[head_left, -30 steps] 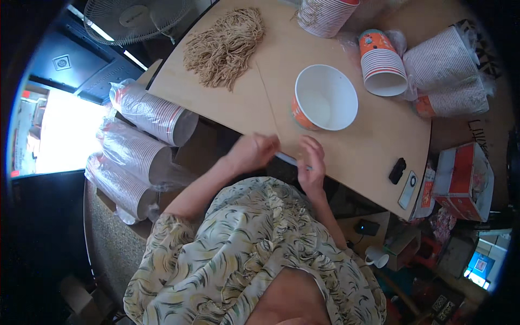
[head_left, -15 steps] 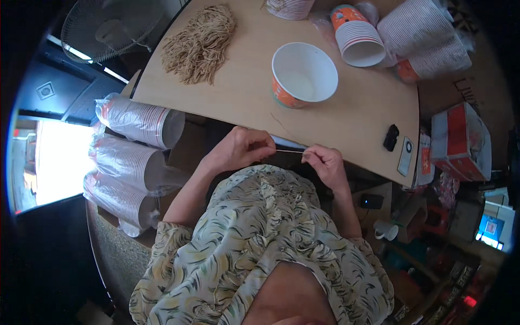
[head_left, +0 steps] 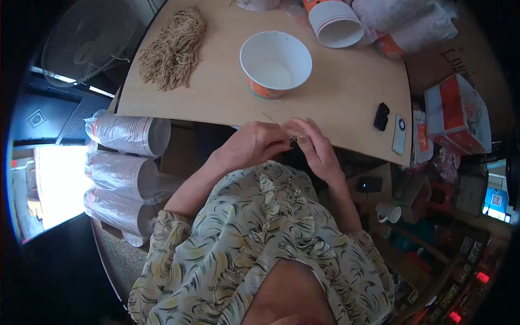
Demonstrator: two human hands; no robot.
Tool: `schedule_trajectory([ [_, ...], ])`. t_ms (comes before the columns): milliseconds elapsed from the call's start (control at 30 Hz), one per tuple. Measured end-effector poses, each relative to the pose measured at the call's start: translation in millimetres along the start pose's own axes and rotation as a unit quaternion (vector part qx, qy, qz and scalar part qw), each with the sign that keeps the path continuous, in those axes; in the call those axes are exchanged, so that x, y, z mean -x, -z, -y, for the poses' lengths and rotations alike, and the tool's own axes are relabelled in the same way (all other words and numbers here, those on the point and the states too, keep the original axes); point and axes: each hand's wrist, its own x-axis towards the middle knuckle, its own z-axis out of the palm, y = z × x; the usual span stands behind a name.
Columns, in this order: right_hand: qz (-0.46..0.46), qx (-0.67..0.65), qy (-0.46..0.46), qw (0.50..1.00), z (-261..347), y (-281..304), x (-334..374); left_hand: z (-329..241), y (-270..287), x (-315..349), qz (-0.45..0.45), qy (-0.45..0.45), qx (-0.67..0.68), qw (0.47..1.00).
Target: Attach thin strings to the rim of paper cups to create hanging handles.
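Just in front of the table's near edge, my two hands meet at the fingertips. My left hand [head_left: 253,143] is closed in a pinch, fingers curled under. Over against it comes my right hand [head_left: 314,143], its fingers bent and closed together. The thin tan string between them is mostly hidden by the fingers. A fine loose strand [head_left: 267,116] shows against the table just beyond my left hand. Farther back stands a white-lined paper tub [head_left: 276,60] with an orange outside, upright. To its left lies a heap of tan, crinkled strings [head_left: 173,51].
Stacked paper tubs [head_left: 338,26] lie on the table [head_left: 341,103] at the far right. Near its right edge are a small black object [head_left: 381,117] and a flat pale device [head_left: 400,135]. Wrapped tub stacks [head_left: 116,173] lie at left, below a fan [head_left: 89,43].
The string was stretched straight between my hands, which were apart. Now my right hand has come in to my left and the string is mostly out of sight. The view has shifted slightly.
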Motion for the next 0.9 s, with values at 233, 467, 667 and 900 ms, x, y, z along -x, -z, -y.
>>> schedule_trajectory([
  [233,0.062,-0.181,-0.154,0.969,-2,-8,-4,4,13,-8,-0.010,0.036,-0.024,0.999],
  [467,0.081,-0.239,-0.144,0.957,-2,-10,-12,15,26,1,-0.014,0.012,0.007,1.000],
  [667,-0.014,-0.284,-0.149,0.947,-2,-11,-19,22,57,-1,-0.023,0.041,-0.009,0.999],
  [900,-0.130,-0.317,-0.168,0.924,-6,5,-32,55,82,-30,-0.168,-0.042,-0.315,0.933],
])
